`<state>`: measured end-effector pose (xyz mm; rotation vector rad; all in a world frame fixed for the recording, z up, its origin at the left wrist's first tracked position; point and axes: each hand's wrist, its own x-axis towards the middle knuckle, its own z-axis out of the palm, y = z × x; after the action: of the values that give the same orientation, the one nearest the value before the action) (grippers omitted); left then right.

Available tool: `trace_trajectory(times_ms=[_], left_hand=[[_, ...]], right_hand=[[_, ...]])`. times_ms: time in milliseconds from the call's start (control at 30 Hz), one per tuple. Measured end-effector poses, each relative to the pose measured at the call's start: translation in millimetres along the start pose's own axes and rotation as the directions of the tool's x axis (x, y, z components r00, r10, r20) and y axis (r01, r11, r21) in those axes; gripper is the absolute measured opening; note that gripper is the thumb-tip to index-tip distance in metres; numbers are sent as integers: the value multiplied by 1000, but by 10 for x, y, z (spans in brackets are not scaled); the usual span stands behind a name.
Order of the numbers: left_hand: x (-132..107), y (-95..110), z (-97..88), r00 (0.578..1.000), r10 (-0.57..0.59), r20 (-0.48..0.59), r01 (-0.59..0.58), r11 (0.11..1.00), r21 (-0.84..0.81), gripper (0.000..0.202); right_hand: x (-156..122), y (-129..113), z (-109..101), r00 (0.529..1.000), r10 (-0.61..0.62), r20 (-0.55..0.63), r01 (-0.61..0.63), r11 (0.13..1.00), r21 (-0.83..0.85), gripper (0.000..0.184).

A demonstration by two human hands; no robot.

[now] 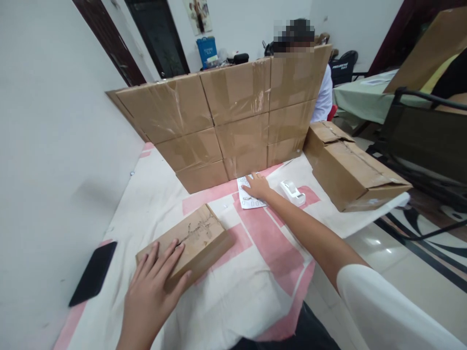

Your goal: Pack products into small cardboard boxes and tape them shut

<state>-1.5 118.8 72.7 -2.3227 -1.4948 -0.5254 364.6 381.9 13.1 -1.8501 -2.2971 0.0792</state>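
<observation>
Got the left hand (156, 277) laid palm-down over a small cardboard box (202, 226), fingers fanned across the top, thumb out by the near side. Not really gripping, by the look of it. Also got the right hand (259, 187) stretched well ahead, fingers spread over a printed sheet (250, 203) on the cloth-covered counter (215, 301), right by the foot of the upright cardboard panel (242, 102). Can't tell how hard it's being pressed, or whether anything's pinched under the fingertips.

To do this bit well, would go with a light, flat palm on the sheet, and slide rather than scrunch, so as not to crease the paper on that soft cloth. With the left, press straight down on the box without leaning, to avoid skidding it over the fabric.

As for obstacles: just right of the right hand, a white tape dispenser (293, 192), probably easy to catch with the forearm, so watch out. Just past the fingertips, the panel, blocking any further reach forward. Further right, beyond the dispenser, a big carton (359, 160). Left of the left hand, a black phone-like slab (94, 272). Behind the panel, mostly hidden, a person in a white top (323, 97).
</observation>
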Motion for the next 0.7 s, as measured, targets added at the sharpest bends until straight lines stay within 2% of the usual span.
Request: trace_trajectory(times_ms=[200, 433, 567, 633, 700], left_hand=[[-10, 5, -12, 1000, -19, 8, 19, 1000, -9, 71], [-1, 8, -11, 1000, -10, 13, 10, 1000, -6, 73], [22, 11, -17, 1000, 2, 1, -2, 1000, -19, 68], [24, -12, -58, 1000, -7, 8, 7, 999, -39, 63], [32, -16, -133, 999, 16, 29, -14, 997, -70, 59]], right_hand=[[19, 5, 133, 999, -33, -37, 34, 999, 33, 63], [95, 29, 119, 995, -49, -85, 62, 985, 159, 48], [-27, 41, -107, 985, -34, -170, 79, 960, 267, 43], [-273, 120, -295, 969, -12, -247, 88, 950, 300, 42], [-635, 291, -483, 929, 35, -367, 109, 925, 365, 40]])
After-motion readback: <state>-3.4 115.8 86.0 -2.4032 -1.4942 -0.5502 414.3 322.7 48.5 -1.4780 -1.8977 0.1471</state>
